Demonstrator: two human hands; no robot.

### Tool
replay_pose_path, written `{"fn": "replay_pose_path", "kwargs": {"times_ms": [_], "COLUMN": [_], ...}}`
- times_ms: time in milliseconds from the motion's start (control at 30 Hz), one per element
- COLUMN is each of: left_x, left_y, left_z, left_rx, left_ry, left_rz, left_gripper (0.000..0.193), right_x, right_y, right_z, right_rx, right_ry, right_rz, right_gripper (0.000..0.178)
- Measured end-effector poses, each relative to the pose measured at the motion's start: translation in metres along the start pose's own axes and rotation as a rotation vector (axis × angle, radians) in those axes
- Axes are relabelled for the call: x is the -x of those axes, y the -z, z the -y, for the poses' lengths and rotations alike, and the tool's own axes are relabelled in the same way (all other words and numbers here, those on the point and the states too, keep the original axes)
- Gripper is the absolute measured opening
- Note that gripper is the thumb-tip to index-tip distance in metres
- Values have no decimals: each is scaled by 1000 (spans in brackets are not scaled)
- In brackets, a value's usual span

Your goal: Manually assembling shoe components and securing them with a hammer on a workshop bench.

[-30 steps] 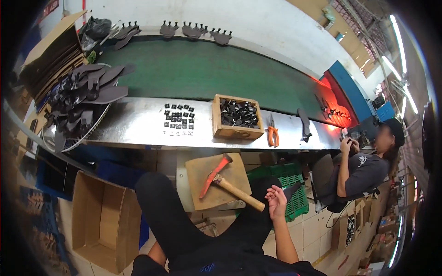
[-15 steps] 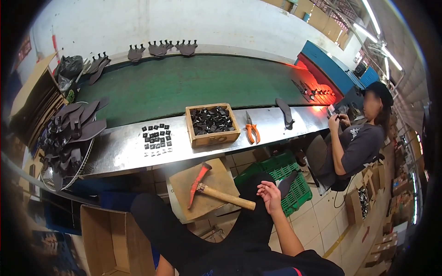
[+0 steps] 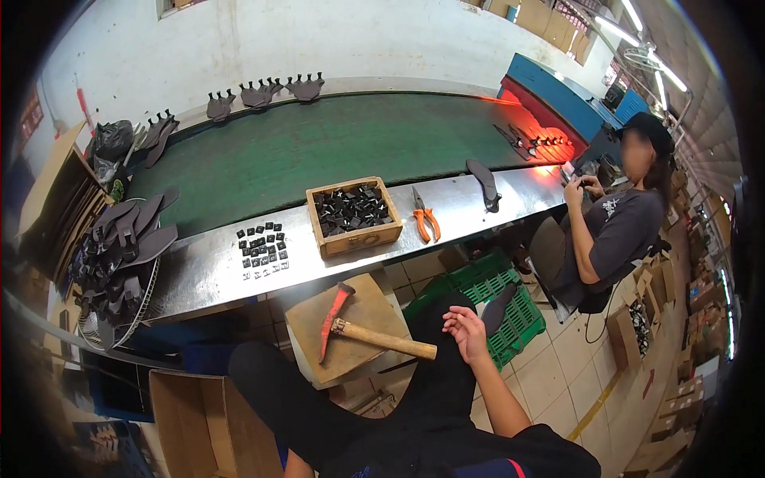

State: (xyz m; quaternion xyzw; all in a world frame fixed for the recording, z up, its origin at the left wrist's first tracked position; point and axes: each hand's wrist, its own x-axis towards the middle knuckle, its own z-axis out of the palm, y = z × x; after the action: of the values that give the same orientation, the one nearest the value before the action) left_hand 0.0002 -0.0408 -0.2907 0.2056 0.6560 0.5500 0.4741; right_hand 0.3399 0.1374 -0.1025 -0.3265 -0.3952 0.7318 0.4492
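Near the lower middle of the frame the right hand [image 3: 467,332] rests on the person's dark-trousered knee, fingers [image 3: 456,315] loosely curled and released, gripping nothing; its fingertips lie just beside the end of the hammer's wooden handle without clearly touching it. The hammer [image 3: 362,330] lies across a small wooden block [image 3: 344,316] at centre frame, its red head toward the left and its handle end jutting past the block's right edge. Because that handle overhangs, a careless brush from the hand or a shift of the knee could probably tip the hammer off the block onto the tiled floor or the green crate [image 3: 510,307] beside it. The left hand is not in view, so I cannot tell its state. Above the block, along the steel table edge [image 3: 207,275], sit rows of small black pieces [image 3: 263,245], a wooden box [image 3: 355,216] of similar pieces, and orange pliers [image 3: 425,216]. A co-worker [image 3: 610,231] sits at the right of the frame.
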Motion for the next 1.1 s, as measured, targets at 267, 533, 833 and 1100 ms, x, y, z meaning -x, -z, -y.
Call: {"fn": "replay_pose_path", "kwargs": {"times_ms": [267, 533, 833, 1100], "left_x": [-10, 85, 213, 294], "left_y": [6, 82, 109, 53], "left_z": [-19, 22, -53, -285], "left_rx": [-167, -189, 627, 925], "left_ry": [-46, 100, -183, -611], "left_rz": [-40, -464, -980, -559], "left_gripper": [31, 29, 21, 20], "right_x": [1, 1, -13, -14], "right_y": [-5, 9, 39, 26], "right_z": [-3, -5, -14, -13], "right_rx": [6, 101, 141, 153], "right_ry": [-22, 1, 22, -8], "right_rz": [12, -68, 38, 33], "right_gripper": [25, 30, 38, 37]}}
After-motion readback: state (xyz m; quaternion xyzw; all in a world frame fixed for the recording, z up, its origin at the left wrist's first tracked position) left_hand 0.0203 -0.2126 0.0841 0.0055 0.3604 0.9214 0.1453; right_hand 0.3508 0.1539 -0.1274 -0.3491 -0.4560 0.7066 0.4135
